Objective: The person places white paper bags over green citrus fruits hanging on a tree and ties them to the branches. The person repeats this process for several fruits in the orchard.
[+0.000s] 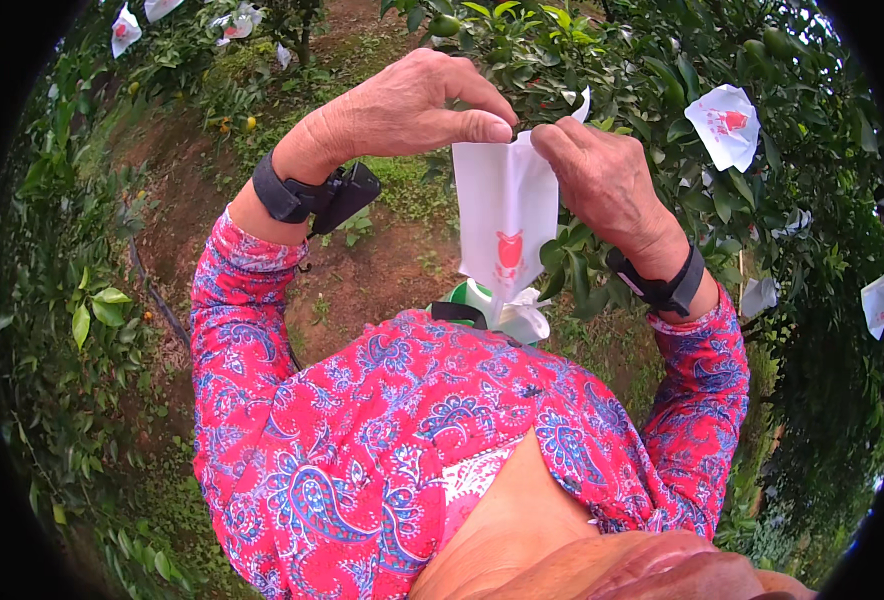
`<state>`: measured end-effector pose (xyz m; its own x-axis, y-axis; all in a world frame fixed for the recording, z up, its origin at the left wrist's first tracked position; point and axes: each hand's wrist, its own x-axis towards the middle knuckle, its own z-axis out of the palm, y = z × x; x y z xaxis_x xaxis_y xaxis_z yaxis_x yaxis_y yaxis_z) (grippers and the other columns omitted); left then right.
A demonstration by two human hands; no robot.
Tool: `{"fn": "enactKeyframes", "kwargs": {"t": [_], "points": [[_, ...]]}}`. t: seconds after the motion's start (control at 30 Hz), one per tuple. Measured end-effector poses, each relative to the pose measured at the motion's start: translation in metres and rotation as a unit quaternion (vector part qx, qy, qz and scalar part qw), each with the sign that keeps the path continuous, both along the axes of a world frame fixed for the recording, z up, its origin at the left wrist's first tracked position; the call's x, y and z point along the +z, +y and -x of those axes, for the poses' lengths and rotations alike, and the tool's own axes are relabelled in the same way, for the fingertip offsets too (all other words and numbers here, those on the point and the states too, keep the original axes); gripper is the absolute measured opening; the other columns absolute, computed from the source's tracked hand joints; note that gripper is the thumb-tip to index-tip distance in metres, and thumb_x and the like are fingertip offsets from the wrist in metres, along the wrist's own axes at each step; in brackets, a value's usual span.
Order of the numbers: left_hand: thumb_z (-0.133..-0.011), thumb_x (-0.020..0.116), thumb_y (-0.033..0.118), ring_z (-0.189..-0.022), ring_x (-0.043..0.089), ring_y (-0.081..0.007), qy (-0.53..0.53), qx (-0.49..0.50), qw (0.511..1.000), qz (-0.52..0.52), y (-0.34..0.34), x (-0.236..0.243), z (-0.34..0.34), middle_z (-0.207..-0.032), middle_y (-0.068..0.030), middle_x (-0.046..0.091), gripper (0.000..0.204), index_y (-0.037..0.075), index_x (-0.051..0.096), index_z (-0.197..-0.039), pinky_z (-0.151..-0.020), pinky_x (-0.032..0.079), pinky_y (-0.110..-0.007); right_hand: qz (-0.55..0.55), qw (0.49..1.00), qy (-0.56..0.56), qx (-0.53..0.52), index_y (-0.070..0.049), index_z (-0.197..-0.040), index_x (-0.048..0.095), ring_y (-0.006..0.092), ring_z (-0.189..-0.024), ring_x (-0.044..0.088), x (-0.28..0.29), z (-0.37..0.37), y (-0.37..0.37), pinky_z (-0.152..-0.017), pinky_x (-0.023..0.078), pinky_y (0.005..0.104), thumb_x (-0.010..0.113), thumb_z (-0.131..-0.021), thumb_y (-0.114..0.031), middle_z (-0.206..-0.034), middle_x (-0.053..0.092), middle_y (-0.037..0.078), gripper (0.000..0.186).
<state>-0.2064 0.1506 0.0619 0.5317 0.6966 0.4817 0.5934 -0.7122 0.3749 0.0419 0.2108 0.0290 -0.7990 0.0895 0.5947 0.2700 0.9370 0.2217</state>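
A white paper fruit bag (pixel 492 195) with a red print hangs upright in front of my chest, its top edge up between my hands. My left hand (pixel 417 108) pinches the bag's top edge between thumb and fingers, palm down. On the other side, my right hand (pixel 607 180) closes on the upper right corner with curled fingers; a white tip pokes up behind its knuckles. Whatever is inside the bag is hidden. Below it, at my waist, a green and white holder (pixel 474 296) carries crumpled white bags (pixel 524 318), partly covered by the hanging bag.
Leafy branches (pixel 582 60) of a citrus tree stand ahead and to the right, close to my right hand, with a green fruit (pixel 444 25). Another white bag (pixel 725 127) hangs at the right. Bare soil and grass (pixel 362 260) lie below; more foliage (pixel 82 330) is at the left.
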Motion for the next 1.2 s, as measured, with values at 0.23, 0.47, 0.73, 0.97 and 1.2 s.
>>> {"fn": "enactKeyframes", "kwargs": {"t": [0.23, 0.47, 0.73, 0.97, 1.2], "points": [[-0.084, 0.074, 0.036, -0.086, 0.062, -0.0115, -0.06, 0.027, 0.984, 0.164, 0.004, 0.015, -0.019, -0.087, -0.0016, 0.065, 0.039, 0.0, 0.071, -0.099, -0.077, 0.049, -0.028, 0.065, 0.993, 0.093, 0.017, -0.009, -0.097, 0.053, 0.0323, -0.07, 0.064, 0.016, -0.022, 0.015, -0.056, 0.051, 0.0394, 0.056, -0.091, -0.01, -0.079, 0.062, 0.011, 0.007], [-0.08, 0.079, 0.025, -0.086, 0.062, -0.0177, -0.021, -0.004, 0.998, -0.056, 0.031, 0.016, -0.061, -0.089, -0.0067, 0.065, 0.032, 0.001, 0.069, -0.098, -0.077, 0.048, -0.031, 0.02, 0.997, 0.05, -0.061, -0.008, -0.096, 0.053, 0.0329, -0.068, 0.064, 0.033, -0.049, 0.017, -0.054, 0.05, 0.0398, 0.056, -0.088, -0.009, -0.078, 0.063, 0.012, 0.009], [-0.075, 0.073, 0.008, -0.072, 0.058, -0.0248, 0.008, 0.028, 0.956, -0.293, 0.015, 0.031, -0.079, -0.073, -0.0074, 0.059, 0.012, 0.003, 0.063, -0.08, -0.072, 0.045, -0.034, -0.127, 0.979, 0.126, -0.1, -0.007, -0.089, 0.055, 0.0243, -0.065, 0.062, 0.047, -0.066, -0.023, -0.056, 0.049, 0.0347, 0.062, -0.08, -0.003, -0.073, 0.06, 0.007, 0.013], [-0.068, 0.066, 0.001, -0.078, 0.06, -0.0264, 0.056, 0.044, 0.879, -0.471, 0.005, 0.043, -0.094, -0.087, -0.0042, 0.06, 0.017, 0.007, 0.057, -0.08, -0.078, 0.047, -0.037, -0.102, 0.975, 0.11, -0.167, -0.009, -0.086, 0.058, 0.0244, -0.068, 0.06, 0.055, -0.075, -0.053, -0.057, 0.049, 0.0362, 0.069, -0.083, -0.018, -0.074, 0.063, 0.004, 0.014], [-0.07, 0.062, 0.002, -0.067, 0.051, -0.0216, 0.145, 0.002, 0.862, -0.486, -0.013, 0.061, -0.104, -0.075, -0.0001, 0.052, 0.051, 0.018, 0.068, -0.117, -0.069, 0.042, -0.035, -0.135, 0.965, 0.113, -0.193, -0.011, -0.078, 0.062, 0.0221, -0.083, 0.054, 0.076, -0.082, -0.062, -0.08, 0.035, 0.0363, 0.069, -0.079, -0.014, -0.069, 0.061, 0.002, 0.007]]}}
